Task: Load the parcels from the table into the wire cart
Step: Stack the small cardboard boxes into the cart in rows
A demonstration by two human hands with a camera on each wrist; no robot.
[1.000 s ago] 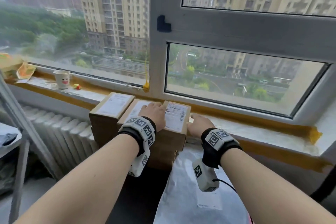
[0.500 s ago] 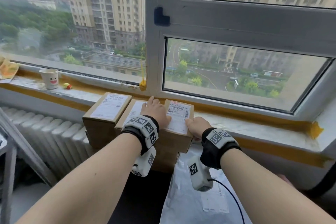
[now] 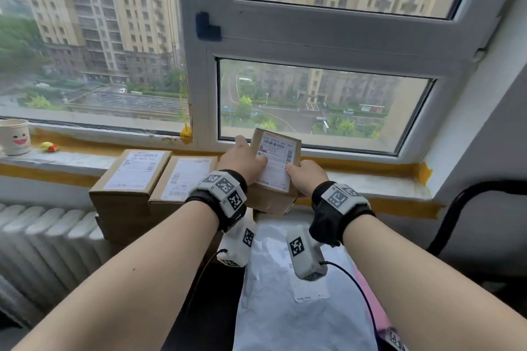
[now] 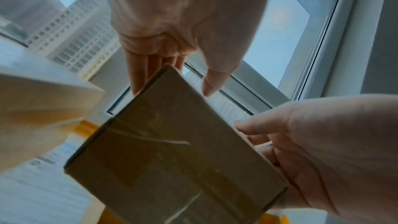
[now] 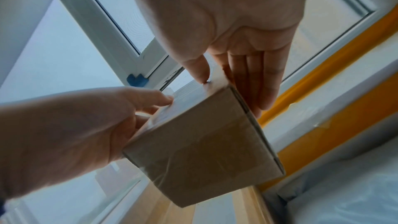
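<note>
Your parcel [image 3: 275,171] is up off the stack, tilted, label facing you, clear of the two boxes [image 3: 159,179] resting by the windowsill [image 3: 370,179]. Left hand [image 3: 242,158] clamps its left side, thumb on the label; right hand [image 3: 306,177] clamps the right side, so the grip sandwiches it.

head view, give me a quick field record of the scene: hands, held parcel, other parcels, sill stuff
held parcel: small cardboard box, white label on top, lifted and tilted in front of the window
left hand: grips the box's left side, fingers along its far edge
right hand: grips the box's right side, thumb on the label
other parcels: two labelled cardboard boxes side by side to the left; white poly mailer below the hands
sill: smiley paper cup, far left
wire cart: not in view
</note>
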